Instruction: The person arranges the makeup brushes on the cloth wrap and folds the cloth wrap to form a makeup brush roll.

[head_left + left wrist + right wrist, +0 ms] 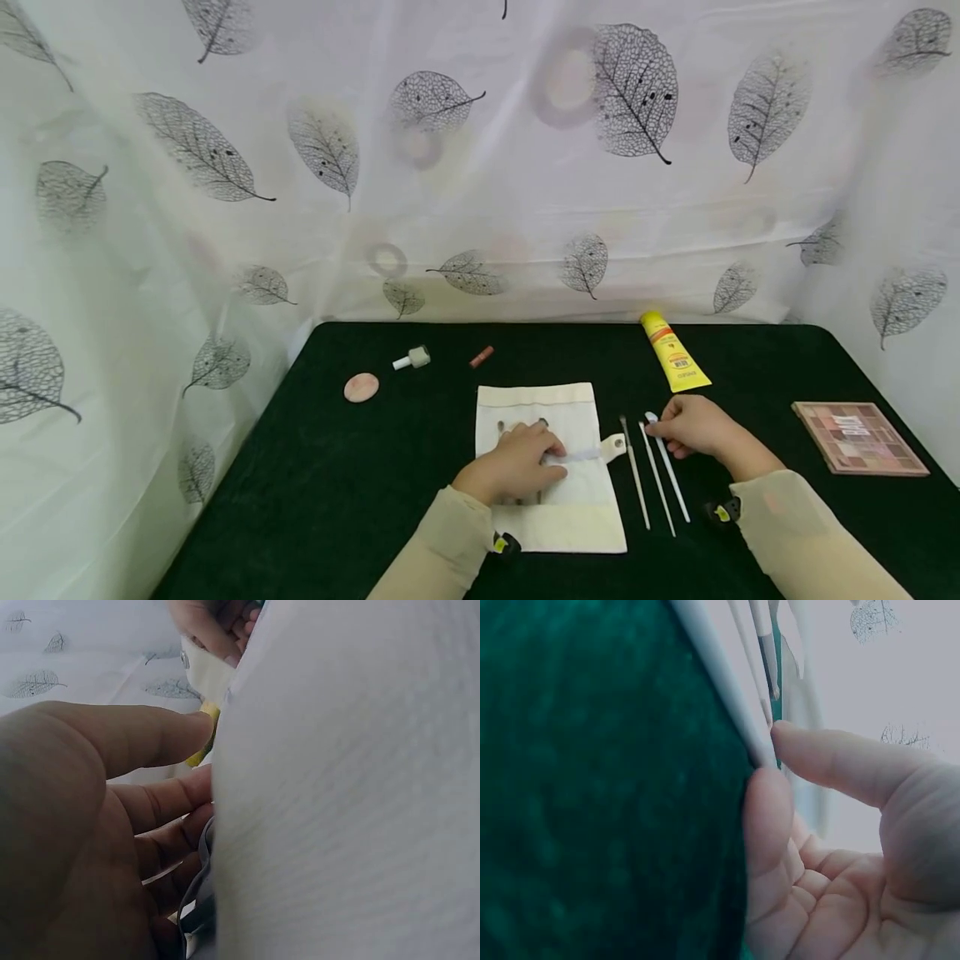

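Note:
My left hand (517, 462) rests on an unfolded cream cloth brush roll (555, 529), its fingers loosely bent and its thumb extended. Brush tips (501, 426) show beyond those fingers; the hand hides most of what lies under it. Three slim makeup brushes lie side by side to the roll's right. At the upper end of the rightmost, a white makeup brush (673, 483), my right hand (693, 429) pinches with thumb and forefinger. Close beside it lie the thin middle brush (658, 483) and a dark-tipped brush (636, 475). The right wrist view shows the white brush's end between thumb and forefinger (767, 817).
A yellow tube (675, 354) lies beyond my right hand, an eyeshadow palette (861, 437) at the far right. Towards the back left are a pink round puff (362, 387), a small bottle with a white cap (412, 358) and a reddish-brown tube (482, 357). A leaf-print curtain surrounds the dark green table (337, 500).

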`<action>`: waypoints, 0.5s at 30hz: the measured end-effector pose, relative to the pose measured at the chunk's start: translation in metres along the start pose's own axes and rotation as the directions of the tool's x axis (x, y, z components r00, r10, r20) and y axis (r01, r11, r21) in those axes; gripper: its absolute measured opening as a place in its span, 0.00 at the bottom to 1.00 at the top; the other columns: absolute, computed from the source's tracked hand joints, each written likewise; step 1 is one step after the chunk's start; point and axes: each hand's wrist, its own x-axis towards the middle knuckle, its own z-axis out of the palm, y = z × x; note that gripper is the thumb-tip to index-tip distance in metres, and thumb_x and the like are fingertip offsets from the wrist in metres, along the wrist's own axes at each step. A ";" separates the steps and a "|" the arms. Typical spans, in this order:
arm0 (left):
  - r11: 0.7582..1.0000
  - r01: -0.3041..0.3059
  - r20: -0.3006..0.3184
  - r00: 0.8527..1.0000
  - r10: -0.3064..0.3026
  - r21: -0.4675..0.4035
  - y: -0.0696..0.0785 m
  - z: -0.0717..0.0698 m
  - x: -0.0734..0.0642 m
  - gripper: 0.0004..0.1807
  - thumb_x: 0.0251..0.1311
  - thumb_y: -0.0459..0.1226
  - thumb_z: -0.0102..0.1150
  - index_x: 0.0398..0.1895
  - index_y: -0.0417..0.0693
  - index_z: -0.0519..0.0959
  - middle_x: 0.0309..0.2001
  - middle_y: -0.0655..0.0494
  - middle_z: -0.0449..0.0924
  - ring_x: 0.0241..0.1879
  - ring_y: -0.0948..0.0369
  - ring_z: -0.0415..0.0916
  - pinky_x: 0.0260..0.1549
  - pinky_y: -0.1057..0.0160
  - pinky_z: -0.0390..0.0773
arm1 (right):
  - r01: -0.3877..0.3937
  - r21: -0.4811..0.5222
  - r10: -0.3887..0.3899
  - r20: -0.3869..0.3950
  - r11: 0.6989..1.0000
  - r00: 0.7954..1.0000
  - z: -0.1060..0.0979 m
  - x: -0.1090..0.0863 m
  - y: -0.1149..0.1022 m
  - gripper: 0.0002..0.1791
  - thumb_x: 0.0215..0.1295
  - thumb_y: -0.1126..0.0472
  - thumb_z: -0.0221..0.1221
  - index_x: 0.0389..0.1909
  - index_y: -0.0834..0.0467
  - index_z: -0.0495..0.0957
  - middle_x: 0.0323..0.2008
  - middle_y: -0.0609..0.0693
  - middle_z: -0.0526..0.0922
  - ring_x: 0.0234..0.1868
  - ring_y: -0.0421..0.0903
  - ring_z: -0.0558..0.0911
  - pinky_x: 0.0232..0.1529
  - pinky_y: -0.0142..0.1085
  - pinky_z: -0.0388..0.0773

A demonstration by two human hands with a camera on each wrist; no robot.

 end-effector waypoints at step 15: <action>1.000 0.004 0.004 1.000 -0.004 -0.030 -0.007 0.003 0.002 0.13 0.68 0.51 0.61 0.51 0.62 0.82 0.43 0.70 0.70 0.43 0.65 0.63 0.39 0.65 0.67 | -0.037 -0.067 0.040 0.052 0.997 0.998 0.003 -0.003 -0.007 0.12 0.67 0.56 0.64 0.29 0.60 0.78 0.26 0.53 0.76 0.24 0.44 0.78 0.29 0.35 0.80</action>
